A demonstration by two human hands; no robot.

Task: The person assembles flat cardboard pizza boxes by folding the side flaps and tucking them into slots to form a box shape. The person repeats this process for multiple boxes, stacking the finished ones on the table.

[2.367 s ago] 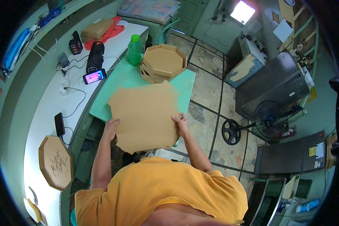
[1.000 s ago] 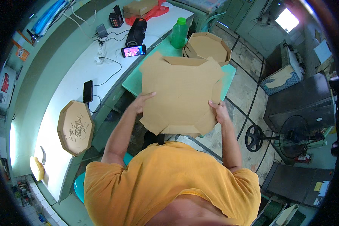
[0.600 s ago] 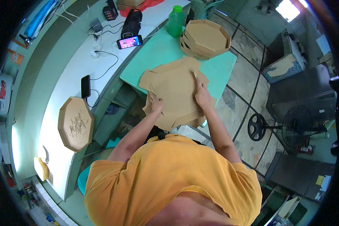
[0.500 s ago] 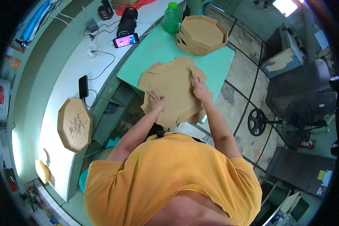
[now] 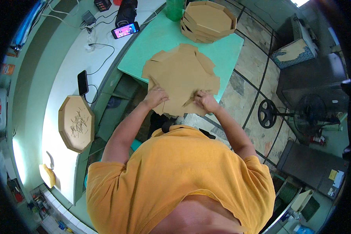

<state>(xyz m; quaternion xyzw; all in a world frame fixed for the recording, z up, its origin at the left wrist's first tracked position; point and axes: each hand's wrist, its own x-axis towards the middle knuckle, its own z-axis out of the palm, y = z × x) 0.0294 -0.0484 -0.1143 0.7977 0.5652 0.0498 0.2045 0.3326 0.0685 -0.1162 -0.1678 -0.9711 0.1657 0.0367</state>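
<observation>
The flat cardboard lies on the green table, toward one o'clock from the left hand and eleven from the right hand, both touching it, fingers bent, pinching or pressing unclear.

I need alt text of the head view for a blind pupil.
A person's left hand and right hand touch the near part of a creased cardboard sheet on a green table. Beyond it are stacked octagonal trays and a green bottle; at left, a white counter holds a lit phone, dark phone and tray of scraps.
</observation>
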